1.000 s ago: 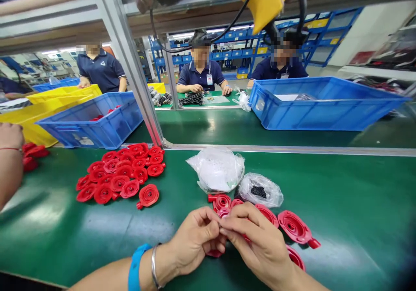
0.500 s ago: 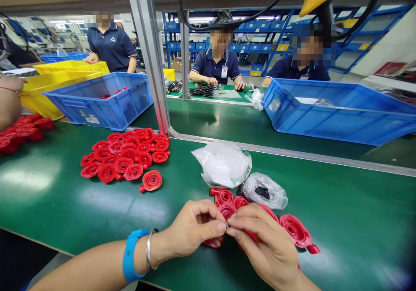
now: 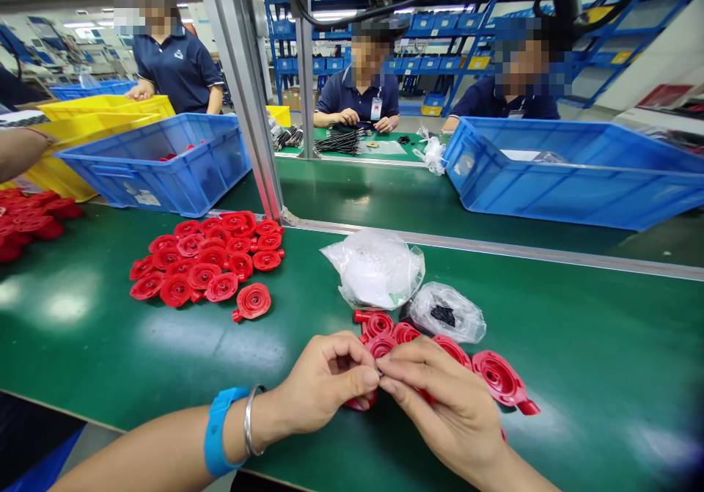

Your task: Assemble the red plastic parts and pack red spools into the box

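My left hand (image 3: 335, 382) and my right hand (image 3: 440, 404) meet fingertip to fingertip over the front of the bench. Both are closed in a pinch around something tiny, mostly covered by the fingers and too small to name. Beneath and behind them lie several red round plastic parts with ringed hollows and a short spout; one such red part (image 3: 501, 380) lies just right of my right hand. Beyond my hands are a clear bag of white pieces (image 3: 379, 268) and a smaller clear bag (image 3: 459, 316) with black pieces inside.
A cluster of red parts (image 3: 203, 257) lies left on the green bench (image 3: 198, 353), with more at the far left. Behind stand a blue bin (image 3: 148, 169), a metal post (image 3: 242, 89) and another blue bin (image 3: 555, 191). A co-worker's arm reaches in at left; several people are across the bench.
The view has shifted slightly. My hands stay pinched together in nearly the same place. Across the bench, the middle co-worker's hands have drawn closer together.
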A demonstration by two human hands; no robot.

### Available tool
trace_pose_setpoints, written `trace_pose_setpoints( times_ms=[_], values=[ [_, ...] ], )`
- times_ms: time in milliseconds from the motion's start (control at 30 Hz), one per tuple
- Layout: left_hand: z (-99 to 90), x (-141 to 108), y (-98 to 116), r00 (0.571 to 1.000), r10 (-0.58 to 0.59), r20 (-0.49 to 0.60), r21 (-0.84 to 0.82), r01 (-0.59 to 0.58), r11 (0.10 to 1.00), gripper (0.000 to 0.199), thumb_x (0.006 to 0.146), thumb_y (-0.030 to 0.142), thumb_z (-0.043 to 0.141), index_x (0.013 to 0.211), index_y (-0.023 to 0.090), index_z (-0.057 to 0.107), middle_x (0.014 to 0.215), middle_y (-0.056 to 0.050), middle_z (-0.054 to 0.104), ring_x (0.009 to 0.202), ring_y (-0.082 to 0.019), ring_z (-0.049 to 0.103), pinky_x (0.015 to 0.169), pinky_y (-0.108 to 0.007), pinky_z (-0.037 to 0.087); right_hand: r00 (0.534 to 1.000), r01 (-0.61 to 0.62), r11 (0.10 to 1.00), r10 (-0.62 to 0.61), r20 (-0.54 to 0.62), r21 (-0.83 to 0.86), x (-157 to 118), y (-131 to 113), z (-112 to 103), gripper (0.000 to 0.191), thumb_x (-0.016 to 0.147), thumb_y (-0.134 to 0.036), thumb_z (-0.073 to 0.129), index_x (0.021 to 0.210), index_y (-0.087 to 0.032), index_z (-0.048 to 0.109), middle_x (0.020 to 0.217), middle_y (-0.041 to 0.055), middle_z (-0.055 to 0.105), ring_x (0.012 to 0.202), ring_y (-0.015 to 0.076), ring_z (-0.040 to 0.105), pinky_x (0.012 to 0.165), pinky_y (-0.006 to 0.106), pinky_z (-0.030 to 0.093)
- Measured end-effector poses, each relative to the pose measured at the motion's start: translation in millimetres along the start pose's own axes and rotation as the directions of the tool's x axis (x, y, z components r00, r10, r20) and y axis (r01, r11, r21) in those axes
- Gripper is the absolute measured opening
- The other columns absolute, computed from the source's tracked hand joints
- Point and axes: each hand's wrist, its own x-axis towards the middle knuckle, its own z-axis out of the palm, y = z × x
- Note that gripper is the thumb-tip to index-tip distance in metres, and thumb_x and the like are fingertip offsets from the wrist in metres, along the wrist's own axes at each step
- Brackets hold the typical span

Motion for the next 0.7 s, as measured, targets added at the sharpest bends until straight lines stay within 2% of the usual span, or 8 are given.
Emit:
trace_pose_setpoints(
  times_ms=[233,533,700],
  values=[
    [0.4,-0.8,-3.2,1.000,-0.006,-0.029,0.029,0.006,1.000,0.035,0.078,0.043,0.075,0.078,0.012,0.059,0.069,-0.001,0.058,0.061,-0.010,0.058,0.058,-0.022,0.049,1.000,0.007,1.000,-0.007,0.010,0.007,-2.4,-0.5,1.7,0.035,0.079,0.003,0.062,0.108,-0.016,0.067,0.086,0.0052,0.068,0.072,0.0113,0.063,0.060,0.023,0.055],
    [4.3,-0.9,-3.6,0.998,0.020,-0.051,0.041,-0.018,0.999,0.034,0.079,0.041,0.074,0.075,0.013,0.057,0.065,0.000,0.056,0.059,-0.009,0.056,0.056,-0.021,0.046,0.994,0.111,0.982,-0.112,0.000,-0.155,-0.6,-1.2,3.7,0.033,0.079,0.004,0.061,0.107,-0.013,0.064,0.084,0.0081,0.068,0.072,0.0143,0.062,0.060,0.027,0.053],
    [4.4,-1.0,-6.6,0.997,0.033,-0.076,0.063,-0.028,0.998,0.034,0.080,0.042,0.073,0.075,0.012,0.057,0.065,0.000,0.055,0.058,-0.010,0.055,0.056,-0.022,0.045,0.977,0.207,0.941,-0.214,0.004,-0.267,-4.2,1.5,5.6,0.034,0.080,0.002,0.061,0.110,-0.012,0.063,0.082,0.0091,0.069,0.073,0.0161,0.062,0.060,0.030,0.053]
  ],
)
